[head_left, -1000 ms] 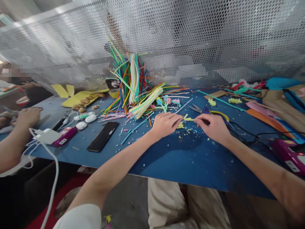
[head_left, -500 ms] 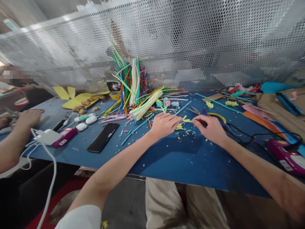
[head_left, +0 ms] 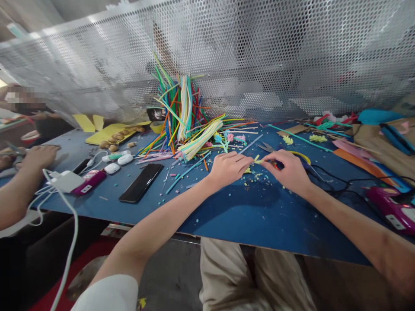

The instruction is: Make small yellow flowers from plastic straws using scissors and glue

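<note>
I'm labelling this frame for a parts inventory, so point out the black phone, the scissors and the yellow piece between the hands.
Black phone (head_left: 141,183): head view, screen.
Scissors (head_left: 266,147): head view, blades.
Yellow piece (head_left: 257,160): head view, visible middle.

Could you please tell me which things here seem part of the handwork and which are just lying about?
Seemingly in the work:
- yellow fuzzy piece between the left hand and right hand
- scissors just behind the right hand
- coloured fuzzy stems

Seemingly just lying about:
- black phone
- white charger
- brown lumps by the yellow sheet
</note>
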Demonstrator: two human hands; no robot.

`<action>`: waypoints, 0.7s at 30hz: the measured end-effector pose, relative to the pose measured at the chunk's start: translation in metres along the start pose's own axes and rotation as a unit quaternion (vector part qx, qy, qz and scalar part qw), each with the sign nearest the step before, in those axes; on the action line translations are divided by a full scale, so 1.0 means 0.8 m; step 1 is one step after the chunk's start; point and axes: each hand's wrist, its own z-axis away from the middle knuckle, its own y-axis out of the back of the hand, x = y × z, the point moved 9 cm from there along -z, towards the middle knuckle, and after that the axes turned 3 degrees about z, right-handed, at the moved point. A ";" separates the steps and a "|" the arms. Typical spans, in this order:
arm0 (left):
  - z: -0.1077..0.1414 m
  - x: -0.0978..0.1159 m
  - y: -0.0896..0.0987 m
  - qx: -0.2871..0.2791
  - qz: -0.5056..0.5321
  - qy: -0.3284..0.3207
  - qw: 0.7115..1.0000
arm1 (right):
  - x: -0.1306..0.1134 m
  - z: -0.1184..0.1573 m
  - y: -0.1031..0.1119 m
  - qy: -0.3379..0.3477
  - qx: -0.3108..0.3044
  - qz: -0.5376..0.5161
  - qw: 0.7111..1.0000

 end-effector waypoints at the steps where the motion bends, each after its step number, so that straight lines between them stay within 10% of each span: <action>1: 0.000 0.000 0.000 0.002 0.000 -0.002 1.000 | 0.000 0.000 0.001 0.004 0.005 0.005 1.000; 21: -0.003 0.003 0.004 0.043 0.037 0.037 0.998 | -0.010 0.005 0.001 0.035 0.053 0.034 0.997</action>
